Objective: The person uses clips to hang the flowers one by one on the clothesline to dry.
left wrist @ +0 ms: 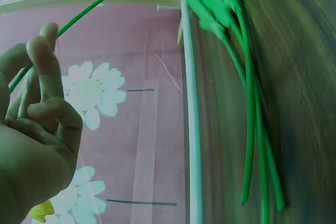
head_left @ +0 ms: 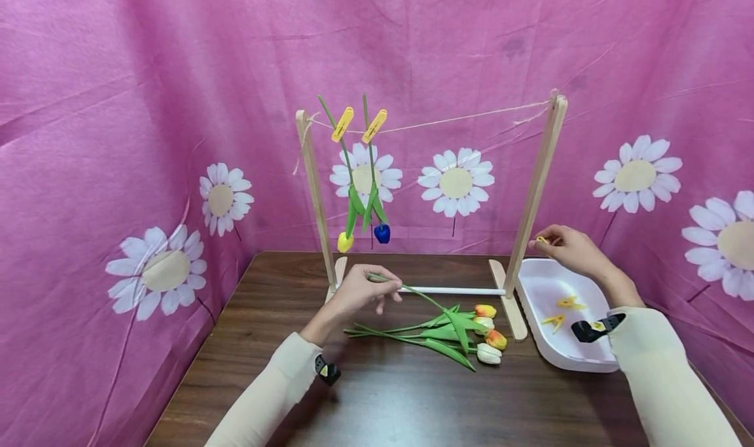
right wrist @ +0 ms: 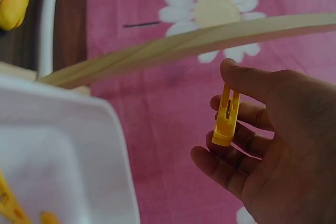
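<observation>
Clock taken on head view. Pink cloth (head_left: 412, 48) forms backdrop, creased, wrapping both flanks; long soft folds toward 10 o'clock. Faint dark blotches (head_left: 514, 46) between 1 and 2. Printed daisies, white petals, cream centres, six counted: large daisy (head_left: 166, 270) between 8 and 9; smaller daisy (head_left: 220, 200) at 9; central daisy (head_left: 362, 180) near 12, partly masked; fourth daisy (head_left: 456, 182) between 2 and 3; fifth daisy (head_left: 636, 175) at 3; edge daisy (head_left: 736, 244) also about 3, cut off by frame. Thin dark stems (head_left: 207, 311) below them. Table (head_left: 265, 316) at 6: brown, wood-grained, pale sheen low down.
</observation>
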The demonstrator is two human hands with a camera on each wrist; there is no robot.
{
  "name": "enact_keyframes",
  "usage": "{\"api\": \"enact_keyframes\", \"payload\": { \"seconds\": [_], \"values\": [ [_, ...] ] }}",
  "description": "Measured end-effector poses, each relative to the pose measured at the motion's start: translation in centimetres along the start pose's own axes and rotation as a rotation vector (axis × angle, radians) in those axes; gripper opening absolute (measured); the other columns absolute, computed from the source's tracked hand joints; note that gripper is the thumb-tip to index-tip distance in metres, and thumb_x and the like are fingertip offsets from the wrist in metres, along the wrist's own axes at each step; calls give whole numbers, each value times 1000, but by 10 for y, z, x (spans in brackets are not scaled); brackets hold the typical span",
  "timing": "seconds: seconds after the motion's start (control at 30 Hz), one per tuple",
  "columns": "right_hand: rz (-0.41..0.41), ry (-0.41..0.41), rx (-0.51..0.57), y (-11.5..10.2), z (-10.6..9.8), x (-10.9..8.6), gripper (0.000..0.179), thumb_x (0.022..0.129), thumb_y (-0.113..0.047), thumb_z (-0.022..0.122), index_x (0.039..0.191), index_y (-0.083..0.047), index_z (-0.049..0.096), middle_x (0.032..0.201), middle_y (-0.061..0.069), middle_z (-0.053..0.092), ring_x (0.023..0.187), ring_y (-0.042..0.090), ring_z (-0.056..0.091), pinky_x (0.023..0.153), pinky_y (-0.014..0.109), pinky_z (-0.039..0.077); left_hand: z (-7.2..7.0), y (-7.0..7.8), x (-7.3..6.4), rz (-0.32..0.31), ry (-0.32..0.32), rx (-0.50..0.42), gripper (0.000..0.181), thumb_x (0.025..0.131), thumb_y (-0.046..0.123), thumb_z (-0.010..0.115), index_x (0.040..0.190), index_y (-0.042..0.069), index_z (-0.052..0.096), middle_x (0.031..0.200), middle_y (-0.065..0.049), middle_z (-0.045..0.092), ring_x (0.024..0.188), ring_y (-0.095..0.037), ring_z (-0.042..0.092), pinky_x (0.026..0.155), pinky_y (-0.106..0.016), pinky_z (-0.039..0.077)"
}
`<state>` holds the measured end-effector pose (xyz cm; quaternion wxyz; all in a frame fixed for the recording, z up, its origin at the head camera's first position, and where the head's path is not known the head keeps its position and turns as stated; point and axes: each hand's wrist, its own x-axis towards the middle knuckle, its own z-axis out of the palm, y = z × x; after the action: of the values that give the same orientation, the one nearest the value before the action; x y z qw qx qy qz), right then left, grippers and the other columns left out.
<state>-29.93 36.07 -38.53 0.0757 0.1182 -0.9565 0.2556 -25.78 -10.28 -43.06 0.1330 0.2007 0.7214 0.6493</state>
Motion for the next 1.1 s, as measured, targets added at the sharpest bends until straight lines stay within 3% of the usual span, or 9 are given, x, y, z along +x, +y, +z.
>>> {"api": "enact_keyframes", "payload": {
  "seconds": [0.13,0.23,0.3,0.43,0.53,0.63,0.7,0.83,1.1],
  "values": [
    [-8,48,22,-10,-7,-1,33,104,-28,71,116,2,72,98,14,73,83,2,58,67,21,48,6,-2,4,55,38,-91,26,103,19,73,116,-3,72,79,-1,78,57,-11,66,50,-20,43],
    [-9,78,43,-17,-12,-3,33,103,-30,72,118,0,72,99,15,75,80,-6,56,69,16,46,13,-4,7,131,26,-142,26,108,18,66,119,-4,67,86,1,79,70,-13,75,59,-25,57],
    [-6,99,52,-21,-16,-4,34,103,-30,73,118,0,72,100,16,76,79,-9,55,69,14,45,17,-5,10,195,-10,-184,22,112,18,58,120,-3,61,100,-10,82,81,-17,80,70,-38,66],
    [6,143,62,-31,-24,-9,36,103,-33,73,119,-1,72,102,19,77,79,-12,54,68,13,43,24,-6,17,287,-82,-288,12,117,18,44,119,10,53,120,-27,76,96,-25,82,87,-55,66],
    [15,187,76,-40,-31,-13,37,103,-34,73,120,-1,72,103,19,76,78,-14,53,66,12,44,29,-3,20,292,-80,-332,8,115,13,47,120,10,53,113,-19,79,96,-22,81,93,-49,65],
    [21,240,104,-51,-41,-17,37,102,-33,75,121,-2,71,95,10,76,76,-11,54,64,13,45,34,4,21,263,-36,-338,14,110,4,56,121,-3,59,108,-4,79,92,-15,79,97,-44,64],
    [21,275,128,-60,-48,-21,37,101,-33,76,121,-2,71,88,-4,73,75,-9,56,62,13,45,36,9,21,250,-2,-323,19,107,1,61,122,-11,61,107,-3,78,90,-12,78,97,-41,64],
    [14,334,175,-79,-59,-27,35,99,-32,79,120,-5,71,79,-29,62,72,-7,58,60,13,47,37,20,23,265,37,-290,22,106,3,63,121,-13,65,106,-3,79,87,-10,76,95,-37,65],
    [-38,348,258,-111,-64,-29,33,95,-26,83,120,-8,72,83,-32,66,73,-5,63,62,11,48,37,45,26,329,39,-277,28,107,8,64,124,-14,65,105,-2,79,85,-8,74,95,-31,64]
  ]
}}
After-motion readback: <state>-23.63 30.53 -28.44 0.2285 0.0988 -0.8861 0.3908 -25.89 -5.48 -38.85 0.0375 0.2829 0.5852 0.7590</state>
